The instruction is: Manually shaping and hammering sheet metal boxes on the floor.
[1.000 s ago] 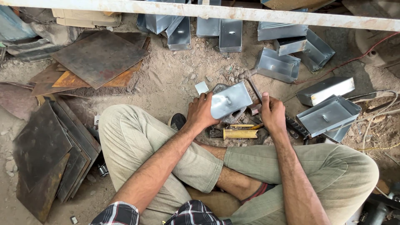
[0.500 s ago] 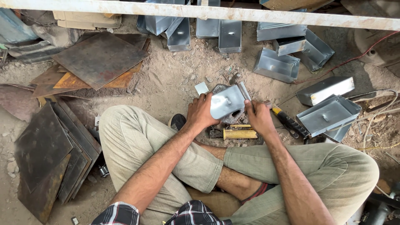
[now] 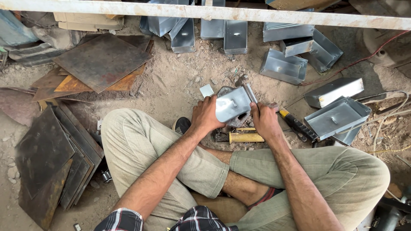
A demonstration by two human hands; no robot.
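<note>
Both hands have a closed grip on one folded sheet-metal piece [image 3: 232, 104]: the left hand [image 3: 205, 116] clamps its lower-left end, fingers curled over the edge, and the right hand [image 3: 264, 121] pinches its right side just under the upturned flange. The piece lies between the two hands, resting on a dark iron block on the dirt floor [image 3: 175, 81], right in front of the crossed legs. Its long axis runs from about 8 o'clock up to 2 o'clock, so the left hand sits at the low end and the right hand at the high end; neither is clearly nearer, both are touching it.

At 6 o'clock from the piece, just beside the right hand's wrist, lies one hammer with a yellow handle [image 3: 245, 137]. At 3 o'clock lies one pair of dark-handled snips [image 3: 297, 125]. One small square offcut [image 3: 206, 90] sits at 10 o'clock, near the left hand.

Finished metal trays [image 3: 337, 116] lie well apart from 12 to 3 o'clock; I count about ten, though some overlap. Two stacks of rusty flat sheets [image 3: 51, 158] lie from 8 to 10 o'clock.
</note>
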